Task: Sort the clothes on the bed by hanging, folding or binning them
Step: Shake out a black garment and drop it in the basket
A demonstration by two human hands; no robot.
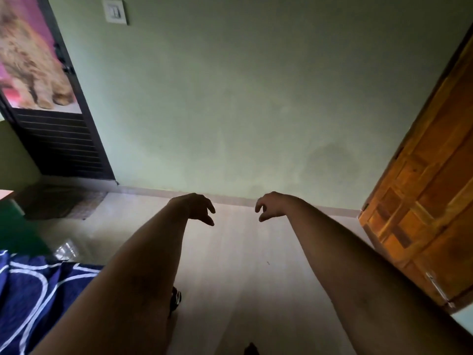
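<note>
Both my arms reach forward over the pale floor toward a green wall. My left hand [198, 207] hangs with fingers loosely curled and holds nothing. My right hand [268, 204] is a short gap to its right, fingers also loosely curled and empty. A corner of the bed with a blue sheet patterned in white lines [33, 290] shows at the lower left, beside my left forearm. No loose clothes are visible in my hands. A small dark striped item [176, 298] peeks out under my left forearm; I cannot tell what it is.
A wooden door [422, 213] stands open at the right. A dark door with a cat picture [46, 98] is at the left, with a dark mat [58, 201] on the floor before it. A light switch [115, 11] is high on the wall.
</note>
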